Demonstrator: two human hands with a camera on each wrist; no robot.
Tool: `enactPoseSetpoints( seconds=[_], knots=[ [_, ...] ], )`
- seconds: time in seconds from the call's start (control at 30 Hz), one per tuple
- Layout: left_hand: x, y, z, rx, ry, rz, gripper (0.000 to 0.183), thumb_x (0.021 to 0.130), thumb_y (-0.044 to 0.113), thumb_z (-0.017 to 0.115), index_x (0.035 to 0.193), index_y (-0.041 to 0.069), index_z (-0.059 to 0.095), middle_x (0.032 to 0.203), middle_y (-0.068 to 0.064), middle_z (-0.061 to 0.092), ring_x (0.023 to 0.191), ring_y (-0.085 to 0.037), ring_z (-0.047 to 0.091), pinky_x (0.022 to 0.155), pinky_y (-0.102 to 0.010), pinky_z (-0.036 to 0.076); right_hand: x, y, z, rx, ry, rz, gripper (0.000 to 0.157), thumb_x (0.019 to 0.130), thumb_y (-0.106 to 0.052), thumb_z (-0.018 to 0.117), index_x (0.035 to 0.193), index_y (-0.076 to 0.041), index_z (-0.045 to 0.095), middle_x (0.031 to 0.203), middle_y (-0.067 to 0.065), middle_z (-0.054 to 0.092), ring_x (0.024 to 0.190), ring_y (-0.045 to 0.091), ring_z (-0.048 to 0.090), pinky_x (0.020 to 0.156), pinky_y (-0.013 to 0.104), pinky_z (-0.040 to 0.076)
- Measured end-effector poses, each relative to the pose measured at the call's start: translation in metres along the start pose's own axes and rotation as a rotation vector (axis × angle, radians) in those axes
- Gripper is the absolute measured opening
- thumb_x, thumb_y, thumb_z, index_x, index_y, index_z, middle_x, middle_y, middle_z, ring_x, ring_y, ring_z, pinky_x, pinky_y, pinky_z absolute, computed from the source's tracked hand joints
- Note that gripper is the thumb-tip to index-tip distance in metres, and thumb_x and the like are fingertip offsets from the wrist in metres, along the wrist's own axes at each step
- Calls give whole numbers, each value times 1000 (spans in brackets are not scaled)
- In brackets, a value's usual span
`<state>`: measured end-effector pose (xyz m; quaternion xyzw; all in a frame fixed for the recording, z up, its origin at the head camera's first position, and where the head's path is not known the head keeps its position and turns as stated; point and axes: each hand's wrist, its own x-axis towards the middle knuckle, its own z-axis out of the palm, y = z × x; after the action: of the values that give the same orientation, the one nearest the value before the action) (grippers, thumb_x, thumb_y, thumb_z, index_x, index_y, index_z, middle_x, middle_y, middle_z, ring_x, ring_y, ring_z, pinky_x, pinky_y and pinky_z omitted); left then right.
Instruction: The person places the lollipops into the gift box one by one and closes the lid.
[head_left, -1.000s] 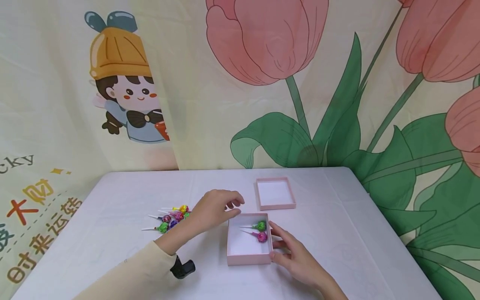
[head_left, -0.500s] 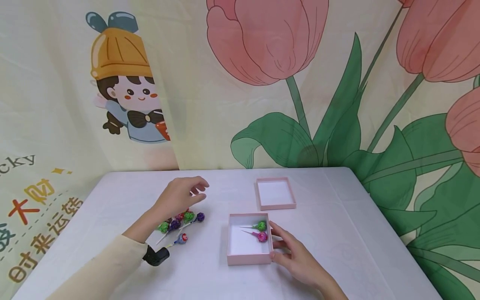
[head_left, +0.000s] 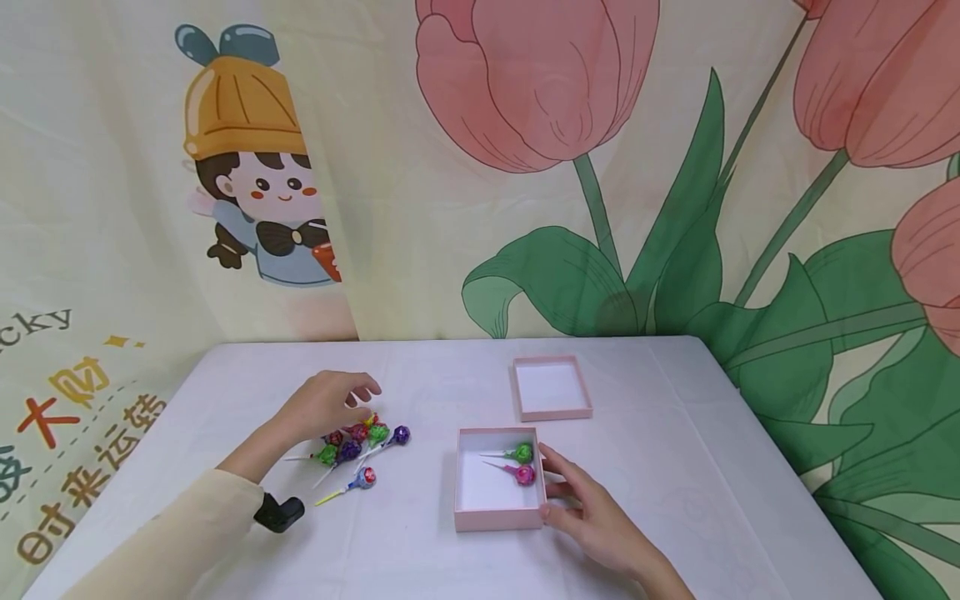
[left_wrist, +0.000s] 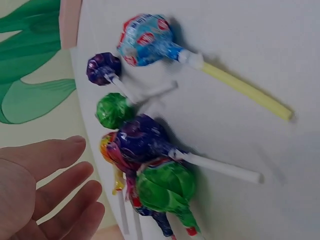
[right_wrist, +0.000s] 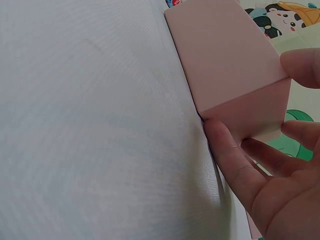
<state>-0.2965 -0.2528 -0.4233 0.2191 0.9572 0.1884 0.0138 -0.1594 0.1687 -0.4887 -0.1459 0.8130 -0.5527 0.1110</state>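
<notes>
Several lollipops [head_left: 350, 450] in shiny wrappers lie bunched on the table's left side. My left hand [head_left: 326, 402] is just behind and above them, fingers apart and relaxed, holding nothing. In the left wrist view, a lollipop with a blue and red wrapper [left_wrist: 147, 42] and a yellow stick lies away from the bunch. A pink box [head_left: 495, 520] stands open at the top; inside are a green lollipop [head_left: 519, 452] and a pink lollipop [head_left: 523, 474]. My right hand [head_left: 600, 518] rests against the box's right wall; its fingertips touch it near the corner.
A shallow pink lid [head_left: 553, 415] lies inner side up behind the box. The table wears a white cloth [head_left: 420, 550]. Behind the table hangs a printed curtain [head_left: 390, 208] with tulips and a cartoon figure.
My left hand has moved left from beside the box to the lollipop bunch and come lower, uncovering the blue-wrapped lollipop. The right hand and the box have stayed put.
</notes>
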Motion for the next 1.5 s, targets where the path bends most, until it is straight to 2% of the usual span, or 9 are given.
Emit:
enactPoseSetpoints(
  seconds=[0.33,0.67,0.83,1.0,1.27,1.5],
  knots=[
    [3,-14,5,18,-91,-10,23,95,16,80,117,10,76,104,-4,77,91,-19,70,85,-45,61,1,1,0,-16,-3,10,76,102,-22,72,167,-29,34,163,16,45,132,32,61,103,45,57],
    [9,-13,3,19,-161,-20,23,96,19,81,116,10,77,99,-2,76,86,-16,68,79,-40,59,1,3,-1,-48,-1,9,76,103,-24,71,168,-29,32,162,15,45,133,32,61,104,49,56],
    [11,-11,2,39,-192,-21,18,96,21,80,112,12,79,97,0,75,86,-17,64,80,-44,57,1,5,0,-43,-5,2,76,103,-24,71,168,-29,32,162,16,45,131,32,61,104,48,56],
    [13,-9,3,67,-192,-10,13,96,21,80,108,15,80,93,3,74,87,-17,60,84,-48,55,1,4,-1,-51,-3,2,77,103,-25,71,168,-29,31,162,16,45,131,32,61,103,48,56],
    [15,-7,7,59,-168,-1,12,96,21,80,106,15,80,93,4,73,84,-15,61,83,-45,56,0,2,0,-13,-2,1,77,102,-22,73,168,-28,33,163,18,45,132,33,61,102,48,57],
    [18,-1,5,25,-125,-13,17,96,22,80,111,15,79,96,4,74,80,-13,61,77,-36,55,-1,0,0,0,0,-2,77,102,-20,72,168,-27,33,163,18,45,131,33,61,102,48,57]
  ],
)
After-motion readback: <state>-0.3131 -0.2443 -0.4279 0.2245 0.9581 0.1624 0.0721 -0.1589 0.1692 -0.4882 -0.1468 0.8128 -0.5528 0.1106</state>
